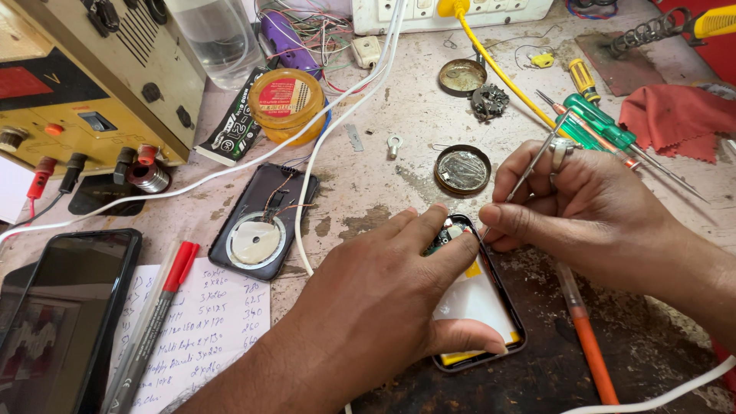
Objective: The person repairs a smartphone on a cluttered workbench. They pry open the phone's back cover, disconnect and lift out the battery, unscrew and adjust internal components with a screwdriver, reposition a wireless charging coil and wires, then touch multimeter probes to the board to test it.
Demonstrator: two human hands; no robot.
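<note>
A stained, cluttered worktop fills the frame, a beige power supply in the upper left and screwdrivers in the upper right. Low and right of centre lies the opened phone, its long axis running from upper left to lower right. The left hand presses flat on it, fingers spread, while the right hand, nearer its upper end, pinches thin tweezers at the circuit board.

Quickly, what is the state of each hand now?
Left hand: open, pressing flat on the opened phone.
Right hand: closed, holding metal tweezers at the phone's top.
</note>
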